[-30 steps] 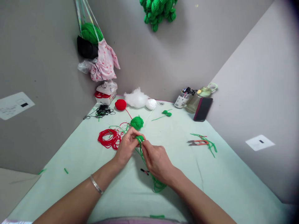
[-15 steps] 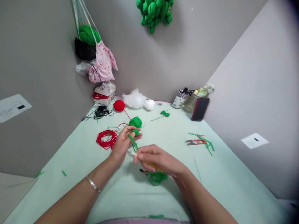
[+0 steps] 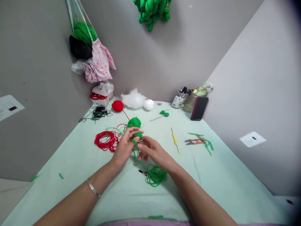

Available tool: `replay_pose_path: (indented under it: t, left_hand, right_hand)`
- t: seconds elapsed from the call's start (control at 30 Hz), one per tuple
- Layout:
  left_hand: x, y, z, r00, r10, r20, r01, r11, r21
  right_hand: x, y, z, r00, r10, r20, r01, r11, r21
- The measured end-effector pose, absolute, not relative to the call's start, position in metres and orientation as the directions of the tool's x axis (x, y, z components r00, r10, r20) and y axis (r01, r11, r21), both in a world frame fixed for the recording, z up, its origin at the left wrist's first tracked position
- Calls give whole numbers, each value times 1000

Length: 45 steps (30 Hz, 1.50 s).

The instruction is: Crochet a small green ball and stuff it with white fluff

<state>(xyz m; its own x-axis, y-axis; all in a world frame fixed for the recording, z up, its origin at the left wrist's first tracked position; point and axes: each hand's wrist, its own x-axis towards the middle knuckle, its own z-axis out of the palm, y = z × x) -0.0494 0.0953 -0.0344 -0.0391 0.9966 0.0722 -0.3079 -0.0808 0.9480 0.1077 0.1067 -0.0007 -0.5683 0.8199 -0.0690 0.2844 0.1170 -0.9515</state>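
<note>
My left hand (image 3: 124,145) is closed round a small green crochet piece (image 3: 138,135), whose rounded top shows above the fingers. Green yarn strands (image 3: 135,153) hang from it toward a loose coil of green yarn (image 3: 156,175) on the table. The fingertips of my right hand (image 3: 155,152) pinch at the near side of the same piece; its lower fingers are curled, and the exact grip is partly hidden. To the right lies a crochet hook (image 3: 174,138) with a yellow handle. Just behind my left hand sits a green yarn ball (image 3: 134,122).
Thread snips (image 3: 195,142) lie beside green yarn scraps (image 3: 208,144) at right. A red yarn coil (image 3: 105,141), red ball (image 3: 117,106), white ball (image 3: 148,104) and stuffing (image 3: 134,99) are left and behind. A phone (image 3: 199,108) leans against a bottle (image 3: 190,102).
The crochet hook has left my right hand and now lies on the table to the right. My right hand has moved up to the green piece in my left hand. The view has shifted slightly.
</note>
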Motion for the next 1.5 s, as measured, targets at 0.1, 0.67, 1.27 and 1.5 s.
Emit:
replay_pose_path:
  t: [0.1, 0.67, 1.27, 1.5]
  left_hand:
    - [-50, 95, -35, -14, 997, 73, -282, -74, 957]
    - [-57, 96, -35, 28, 999, 37, 86, -39, 996]
    - [-68, 99, -22, -239, 969, 62, -157, -101, 982]
    - [-61, 94, -22, -38, 998, 39, 26, -38, 999]
  right_hand:
    - [98, 100, -6, -672, 722, -166, 103, -131, -986]
    - [179, 134, 48, -337, 941, 45, -158, -9, -987]
    - [265, 124, 60, -437, 898, 48, 135, 118, -984]
    - [236, 178, 75, -330, 944, 12, 600, 220, -769]
